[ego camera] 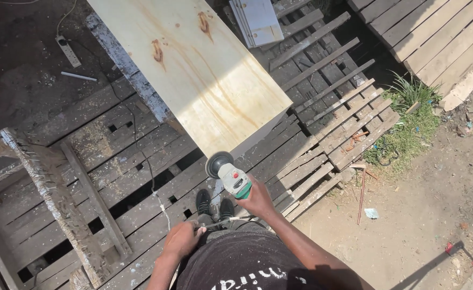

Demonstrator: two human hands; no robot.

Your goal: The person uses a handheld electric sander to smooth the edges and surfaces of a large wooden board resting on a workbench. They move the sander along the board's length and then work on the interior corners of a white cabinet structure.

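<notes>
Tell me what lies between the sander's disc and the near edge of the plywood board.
Nothing: in the head view the sander, gripped by the right hand, has its dark disc right at the plywood board's near edge; only dark floor planks show below.

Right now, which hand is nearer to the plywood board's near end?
Right. The right hand holds the sander just below the plywood board; the left hand hangs lower, by the waist, gripping the cord.

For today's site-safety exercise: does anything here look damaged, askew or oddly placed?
Yes. The wooden decking has dark gaps where slats are missing, right by the person's shoes. A power strip lies on the dirty ground, and loose slats sit askew at the edge.
</notes>
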